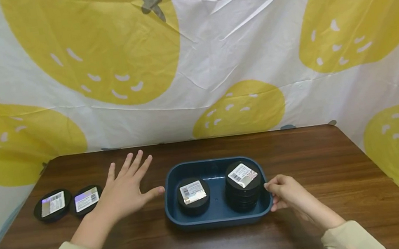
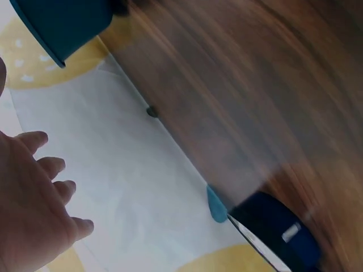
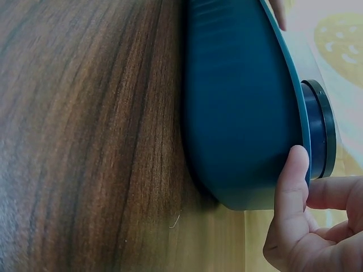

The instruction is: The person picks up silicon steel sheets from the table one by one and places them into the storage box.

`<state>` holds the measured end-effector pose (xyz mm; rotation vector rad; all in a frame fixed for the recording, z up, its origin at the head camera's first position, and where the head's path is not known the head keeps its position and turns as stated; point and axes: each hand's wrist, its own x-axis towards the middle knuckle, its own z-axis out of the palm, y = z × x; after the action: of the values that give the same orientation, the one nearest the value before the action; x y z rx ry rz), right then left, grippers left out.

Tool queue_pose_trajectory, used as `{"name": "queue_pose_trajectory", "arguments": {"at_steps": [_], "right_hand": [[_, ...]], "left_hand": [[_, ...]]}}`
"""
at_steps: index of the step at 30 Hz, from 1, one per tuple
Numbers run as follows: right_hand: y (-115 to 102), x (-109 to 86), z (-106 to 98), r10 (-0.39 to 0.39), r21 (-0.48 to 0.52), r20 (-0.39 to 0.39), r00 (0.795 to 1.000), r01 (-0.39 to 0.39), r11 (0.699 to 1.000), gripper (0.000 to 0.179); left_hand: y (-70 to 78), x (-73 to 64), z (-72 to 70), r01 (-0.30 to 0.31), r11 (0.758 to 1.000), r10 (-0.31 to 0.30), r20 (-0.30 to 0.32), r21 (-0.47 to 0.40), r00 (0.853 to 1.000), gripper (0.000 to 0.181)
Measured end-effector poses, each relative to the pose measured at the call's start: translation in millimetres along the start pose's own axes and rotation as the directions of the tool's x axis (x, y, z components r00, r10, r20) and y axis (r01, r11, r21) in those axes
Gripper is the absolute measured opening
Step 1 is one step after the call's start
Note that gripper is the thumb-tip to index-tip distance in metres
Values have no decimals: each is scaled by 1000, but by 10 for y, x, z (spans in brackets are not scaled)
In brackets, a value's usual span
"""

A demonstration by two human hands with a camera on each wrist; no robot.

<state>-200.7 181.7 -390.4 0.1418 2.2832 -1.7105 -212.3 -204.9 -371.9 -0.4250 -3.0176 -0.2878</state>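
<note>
A dark blue plastic tray [image 1: 218, 220] rests on the table. My right hand [image 1: 287, 194] pinches its right rim, and in the right wrist view the thumb [image 3: 294, 170] lies on the outer wall with the fingers over the edge. Inside, a stack of round black containers [image 1: 243, 183] stands at the right, and one labelled round black container [image 1: 193, 196] lies at the left. My left hand [image 1: 123, 194], fingers spread and holding nothing, is raised left of the tray. Beyond its wrist lie two more round black containers, one at the far left [image 1: 53, 205] and one nearer [image 1: 86, 200].
The brown wooden table [image 1: 299, 149] reaches back to a white curtain [image 1: 140, 127] with large yellow fruit prints, which hangs along its far edge and sides.
</note>
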Motion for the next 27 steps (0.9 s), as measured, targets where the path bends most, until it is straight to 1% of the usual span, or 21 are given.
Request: {"name": "queue_pose_trajectory", "arguments": {"at_steps": [7,15,22,27], "right_hand": [[-5,1,16,7,-1,-14,1000,-7,1000,24],[5,-2,3,12,-8,-22,1000,-12,1000,23],[8,10,-3,24,-6,-21,999,-24,1000,23],[9,13,-2,14,-1,-11,1000,-14,1000,23]], "left_hand": [[-144,-85,-26,26,1000,-26,10,-3,1000,92],[-361,-140,-12,29,1000,-29,-2,-7,1000,94],[-528,-201,-4,63,998,-63,34,-13,997,93],[-632,-245,-11,84,996,-83,52,-5,995,95]]}}
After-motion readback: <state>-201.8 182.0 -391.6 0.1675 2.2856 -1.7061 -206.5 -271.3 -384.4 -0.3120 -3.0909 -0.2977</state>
